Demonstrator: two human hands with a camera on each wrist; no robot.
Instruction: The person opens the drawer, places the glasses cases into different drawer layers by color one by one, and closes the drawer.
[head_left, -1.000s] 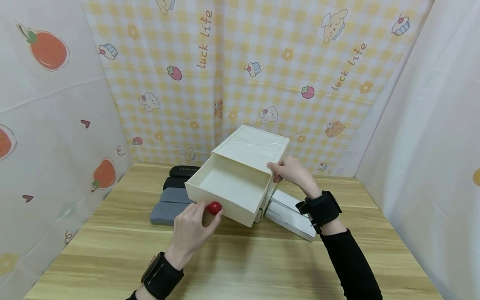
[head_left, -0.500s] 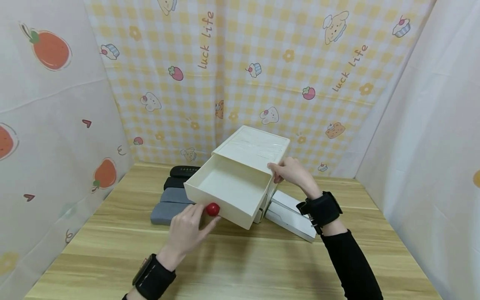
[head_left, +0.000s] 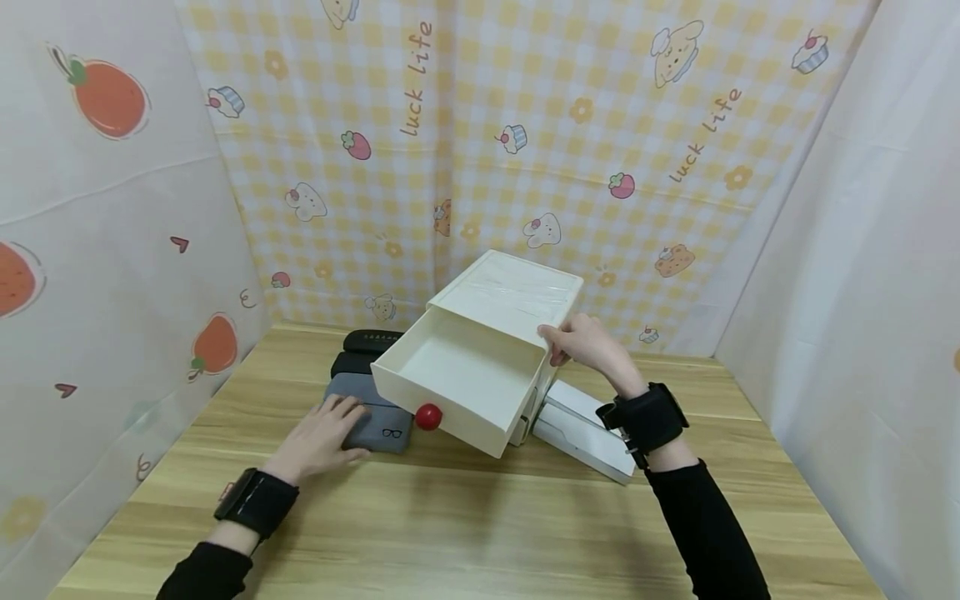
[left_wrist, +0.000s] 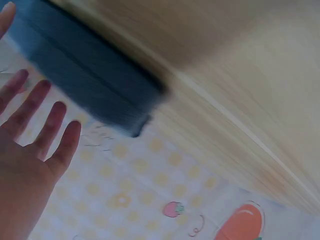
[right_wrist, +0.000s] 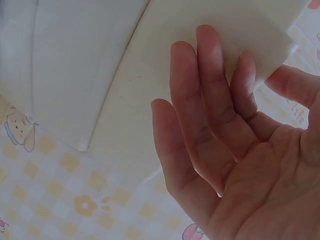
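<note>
A cream drawer cabinet (head_left: 510, 287) stands mid-table with its top drawer (head_left: 461, 362) pulled out and a round red knob (head_left: 428, 417) on the drawer front. My right hand (head_left: 585, 342) pinches the cabinet's upper right edge, thumb on top and fingers along the side wall (right_wrist: 135, 100). My left hand (head_left: 318, 437) is over the left end of the front grey glasses case (head_left: 386, 429), which bears a glasses print. In the left wrist view its fingers are spread beside the grey case (left_wrist: 85, 70). Behind lies another grey case (head_left: 356, 386).
Two black cases (head_left: 352, 362) lie farther back, left of the cabinet and partly hidden by the drawer. White boxes (head_left: 585, 442) lie on the wooden table (head_left: 465, 542) to the cabinet's right. Patterned cloth (head_left: 510, 183) hangs behind and at the sides.
My left hand has let go of the red knob and moved left to the grey glasses cases. The drawer stays out, and my right hand keeps its hold on the cabinet.
</note>
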